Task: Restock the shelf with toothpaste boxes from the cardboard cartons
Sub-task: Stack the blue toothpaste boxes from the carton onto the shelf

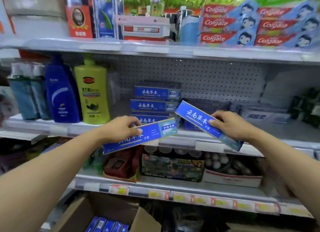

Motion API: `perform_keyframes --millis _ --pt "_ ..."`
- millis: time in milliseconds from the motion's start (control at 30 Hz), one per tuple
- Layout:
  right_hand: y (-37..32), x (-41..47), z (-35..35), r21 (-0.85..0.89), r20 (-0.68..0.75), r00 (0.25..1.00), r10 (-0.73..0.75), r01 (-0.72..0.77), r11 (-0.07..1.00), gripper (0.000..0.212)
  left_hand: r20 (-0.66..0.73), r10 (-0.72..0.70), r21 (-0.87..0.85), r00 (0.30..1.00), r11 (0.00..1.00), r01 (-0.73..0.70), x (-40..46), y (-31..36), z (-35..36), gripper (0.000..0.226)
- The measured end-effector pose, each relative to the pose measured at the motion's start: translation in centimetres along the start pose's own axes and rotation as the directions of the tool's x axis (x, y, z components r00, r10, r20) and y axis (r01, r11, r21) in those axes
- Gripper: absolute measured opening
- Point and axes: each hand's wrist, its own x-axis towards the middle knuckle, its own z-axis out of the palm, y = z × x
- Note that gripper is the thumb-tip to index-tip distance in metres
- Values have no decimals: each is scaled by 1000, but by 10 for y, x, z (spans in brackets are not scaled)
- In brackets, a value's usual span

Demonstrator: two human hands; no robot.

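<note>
Open cardboard carton (110,214) at bottom of view, well below the shelf stack (155,103), blue boxes standing on end inside. Left hand (119,128): fingers curled over the top edge of one toothpaste box (143,135), thumb beneath, box tilted just in front of the stack; right hand (230,124) pinches a second box (207,124), slanted, just right of the stack. Judged step: placing; next move calls for levelling each box and sliding it onto or beside the stack, print facing out.

A shop aisle: white shelves (155,49) stocked with Colgate boxes (218,23), shampoo bottles (93,93) and price tags (119,189).
</note>
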Motion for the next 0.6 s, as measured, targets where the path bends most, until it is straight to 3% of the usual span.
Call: perform_keyframes --millis 333,467,600 --pt "97 114 -20 -122 18 1000 -6 8 992 30 -6 38 66 999 997 -38 100 49 8 21" --pt "121 165 -18 -55 41 997 -59 61 997 31 -40 29 111 999 993 -24 136 62 15 27" --pt "139 213 -8 -95 75 992 -105 112 989 37 -58 4 116 998 993 3 163 74 26 26"
